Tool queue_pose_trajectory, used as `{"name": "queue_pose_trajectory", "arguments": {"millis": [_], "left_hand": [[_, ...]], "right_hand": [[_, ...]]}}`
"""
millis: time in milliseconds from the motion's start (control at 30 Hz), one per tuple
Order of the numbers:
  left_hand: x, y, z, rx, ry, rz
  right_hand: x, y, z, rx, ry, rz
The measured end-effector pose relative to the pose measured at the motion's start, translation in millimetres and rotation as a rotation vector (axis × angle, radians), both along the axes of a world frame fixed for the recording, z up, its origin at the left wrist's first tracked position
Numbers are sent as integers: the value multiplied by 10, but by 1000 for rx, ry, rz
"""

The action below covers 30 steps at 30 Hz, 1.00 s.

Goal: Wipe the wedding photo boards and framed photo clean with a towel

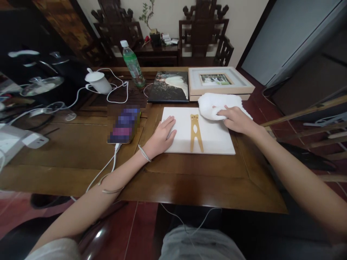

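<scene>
A white board (214, 139) lies face down on the wooden table (81, 159), with a tan folding stand (195, 131) on its back. My left hand (162, 136) lies flat on the board's left edge, fingers stretched out. My right hand (235, 118) rests on a white cloth (214, 103) at the board's far right corner, fingers curled onto it.
Behind the board stand a framed photo (220, 81) and a dark photo print (169, 86). A green bottle (132, 65), a white mug (98, 81), a phone (124, 124) on a white cable and cluttered items lie to the left. Dark carved chairs stand behind.
</scene>
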State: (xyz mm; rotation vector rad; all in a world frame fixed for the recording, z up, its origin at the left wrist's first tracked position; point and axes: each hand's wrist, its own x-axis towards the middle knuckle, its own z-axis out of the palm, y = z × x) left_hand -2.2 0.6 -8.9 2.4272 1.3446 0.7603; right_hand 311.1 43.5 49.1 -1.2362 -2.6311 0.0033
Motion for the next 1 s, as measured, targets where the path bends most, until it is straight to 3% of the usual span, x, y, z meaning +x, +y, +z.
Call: {"name": "queue_pose_trajectory", "arguments": {"millis": [100, 167, 433, 533, 633, 900, 1000], "left_hand": [[2, 2, -5, 0, -11, 2], [4, 1, -6, 0, -12, 5], [17, -8, 18, -11, 28, 18], [14, -8, 32, -12, 38, 17], [10, -9, 41, -18, 44, 14], [13, -9, 36, -10, 30, 9], [10, -11, 38, -3, 21, 1]], "right_hand": [[6, 51, -4, 16, 9, -21], [7, -76, -5, -12, 28, -7], [23, -1340, 44, -138, 139, 135], [48, -1533, 87, -173, 129, 174], [60, -1376, 114, -188, 123, 143], [40, -219, 147, -157, 64, -3], [39, 68, 156, -162, 78, -49]]}}
